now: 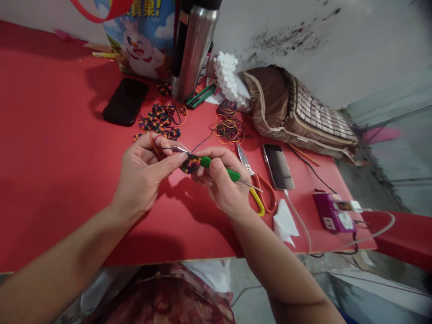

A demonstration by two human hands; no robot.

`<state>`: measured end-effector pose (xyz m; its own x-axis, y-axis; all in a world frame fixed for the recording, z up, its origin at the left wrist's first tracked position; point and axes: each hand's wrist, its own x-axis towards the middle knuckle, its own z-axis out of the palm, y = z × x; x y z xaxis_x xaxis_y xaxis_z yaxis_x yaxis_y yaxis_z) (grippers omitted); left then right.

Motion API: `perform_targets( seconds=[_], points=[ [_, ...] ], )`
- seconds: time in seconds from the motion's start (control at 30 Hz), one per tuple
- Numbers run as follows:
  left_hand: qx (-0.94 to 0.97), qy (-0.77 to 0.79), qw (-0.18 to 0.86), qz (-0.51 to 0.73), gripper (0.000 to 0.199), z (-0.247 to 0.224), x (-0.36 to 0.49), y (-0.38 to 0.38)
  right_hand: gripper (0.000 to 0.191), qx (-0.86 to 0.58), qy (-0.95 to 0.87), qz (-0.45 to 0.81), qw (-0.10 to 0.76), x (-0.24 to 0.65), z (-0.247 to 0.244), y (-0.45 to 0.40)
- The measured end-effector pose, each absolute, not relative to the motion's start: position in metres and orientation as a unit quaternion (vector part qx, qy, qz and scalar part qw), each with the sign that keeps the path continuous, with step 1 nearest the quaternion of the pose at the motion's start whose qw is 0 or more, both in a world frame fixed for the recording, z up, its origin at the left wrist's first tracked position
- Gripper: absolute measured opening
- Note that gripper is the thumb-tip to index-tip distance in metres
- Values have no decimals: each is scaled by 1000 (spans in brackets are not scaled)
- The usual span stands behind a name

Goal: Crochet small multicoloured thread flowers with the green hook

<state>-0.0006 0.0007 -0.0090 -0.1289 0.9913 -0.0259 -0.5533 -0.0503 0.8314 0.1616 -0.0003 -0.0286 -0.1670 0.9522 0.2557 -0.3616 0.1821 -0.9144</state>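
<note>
Near the middle of the red table (77,189), my right hand (227,180) holds a crochet hook (232,174) with a green handle, its metal tip pointing left. My left hand (145,173) pinches a small dark and orange crocheted piece (190,165) at the hook's tip, and yarn loops over its raised fingers. A dark strand runs from the piece up to a loose tangle of multicolored yarn (229,128). Behind my left hand lies a cluster of crocheted pieces (160,119) in the same colors.
Scissors (261,191), a charging phone (278,166), a tissue (285,222) and a purple box (332,213) are at the right. Farther back are a black phone (125,102), a steel flask (195,49), a green cutter (201,96), a printed bag (141,40) and a brown cushion (280,99).
</note>
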Motion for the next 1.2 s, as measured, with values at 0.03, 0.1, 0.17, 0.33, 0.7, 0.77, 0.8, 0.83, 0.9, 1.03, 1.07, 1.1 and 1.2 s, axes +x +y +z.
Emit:
perform_targets(
  seconds=[0.03,0.1,0.17,0.33,0.7,0.77,0.8,0.83,0.9,1.03,1.07,1.1,1.2],
  points=[
    [300,363,589,656,32,-9,-1,1,30,-296,-506,570,575,161,-28,0],
    [289,363,593,658,32,-7,0,1,33,-302,-498,574,575,160,-27,0],
    [274,357,597,664,31,-5,0,1,32,-299,-487,581,579,160,-25,1],
    [272,335,617,658,37,-1,1,2,26,-274,-490,584,586,160,-26,2],
    [265,337,693,579,27,-1,-11,9,28,-279,-502,597,560,164,-26,3],
    [262,332,712,561,27,0,-12,10,30,-286,-492,603,559,164,-24,3],
    [263,328,722,550,25,0,-12,10,30,-284,-489,607,557,164,-23,3],
    [264,326,730,540,23,-1,-12,10,29,-281,-488,611,556,164,-22,3],
    [270,322,741,523,17,-1,-12,10,26,-267,-491,616,554,164,-20,4],
    [279,320,746,513,15,-1,-13,10,26,-253,-500,620,550,165,-20,5],
    [279,318,747,513,17,-1,-14,10,28,-255,-499,621,548,166,-20,5],
    [279,317,748,513,20,-1,-15,10,30,-260,-497,622,546,166,-20,5],
    [273,315,755,506,26,-3,-18,11,33,-275,-493,625,540,165,-19,6]
  ],
)
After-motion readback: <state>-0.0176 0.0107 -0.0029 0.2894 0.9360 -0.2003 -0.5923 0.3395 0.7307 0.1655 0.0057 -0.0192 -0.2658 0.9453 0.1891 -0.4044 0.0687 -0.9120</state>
